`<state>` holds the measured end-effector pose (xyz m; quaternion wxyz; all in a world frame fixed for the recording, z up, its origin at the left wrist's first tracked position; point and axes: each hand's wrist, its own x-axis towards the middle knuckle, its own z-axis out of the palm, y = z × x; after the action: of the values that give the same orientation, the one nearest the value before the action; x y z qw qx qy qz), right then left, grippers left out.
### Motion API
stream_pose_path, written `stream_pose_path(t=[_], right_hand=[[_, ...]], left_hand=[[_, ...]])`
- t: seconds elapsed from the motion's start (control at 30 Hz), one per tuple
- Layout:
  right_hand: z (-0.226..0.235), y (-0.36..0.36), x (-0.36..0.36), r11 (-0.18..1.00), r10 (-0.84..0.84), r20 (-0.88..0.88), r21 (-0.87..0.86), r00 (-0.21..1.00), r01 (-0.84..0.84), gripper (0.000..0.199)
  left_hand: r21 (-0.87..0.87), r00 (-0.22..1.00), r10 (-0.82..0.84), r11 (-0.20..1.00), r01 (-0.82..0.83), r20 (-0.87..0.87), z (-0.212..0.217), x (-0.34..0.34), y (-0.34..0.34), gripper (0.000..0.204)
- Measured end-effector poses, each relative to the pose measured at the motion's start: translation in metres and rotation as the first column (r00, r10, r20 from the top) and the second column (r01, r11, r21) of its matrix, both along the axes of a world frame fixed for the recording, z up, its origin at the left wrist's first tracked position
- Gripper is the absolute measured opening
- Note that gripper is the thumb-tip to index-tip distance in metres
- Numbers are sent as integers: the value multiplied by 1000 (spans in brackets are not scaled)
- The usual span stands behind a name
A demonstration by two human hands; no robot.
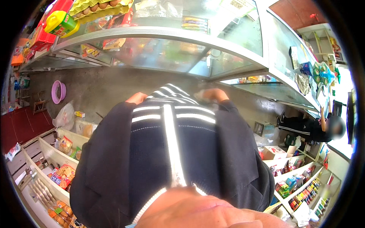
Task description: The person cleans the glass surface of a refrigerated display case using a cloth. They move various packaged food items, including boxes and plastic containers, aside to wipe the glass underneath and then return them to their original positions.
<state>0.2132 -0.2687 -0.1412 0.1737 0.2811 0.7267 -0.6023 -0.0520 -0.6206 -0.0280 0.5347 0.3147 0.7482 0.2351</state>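
Note:
Both arms hang down at my sides in dark sleeves. My left hand (pixel 137 98) shows just past the cuff, beside the striped hem of my top (pixel 171 93); its fingers are hidden. On the other side of the hem is my right hand (pixel 213 94). A pale, blurred patch lies at its fingers, and I cannot make out whether it is a held thing. Beyond both hands runs a glass display counter (pixel 159 35), standing apart from them.
Egg trays (pixel 99 8) and a yellow-green jug (pixel 61 23) sit on the counter at far left. A pink basin (pixel 58 92) is on the floor. Shelves of packaged goods (pixel 62 175) flank me at left and right. Another person (pixel 315 127) is at the far right by the counter.

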Motion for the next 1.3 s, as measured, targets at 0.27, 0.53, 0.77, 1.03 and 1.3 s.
stream_pose_path(t=[0.27,0.53,0.77,1.03,1.3], right_hand=[[26,-20,39,739,583,482,20,654,-673,31],[31,-23,82,877,373,555,49,744,-477,45],[148,53,42,809,-295,214,575,931,124,40],[217,140,-32,379,-360,-838,270,410,885,23],[145,87,-147,171,-152,-357,909,922,380,64]], left_hand=[[527,966,-209,809,260,-154,-36,1,23,51],[489,973,-231,850,195,13,-30,2,42,44],[312,980,-154,944,107,128,26,33,62,38],[384,986,-152,916,118,60,-34,14,60,35],[273,987,53,957,-94,154,-22,27,20,45]])
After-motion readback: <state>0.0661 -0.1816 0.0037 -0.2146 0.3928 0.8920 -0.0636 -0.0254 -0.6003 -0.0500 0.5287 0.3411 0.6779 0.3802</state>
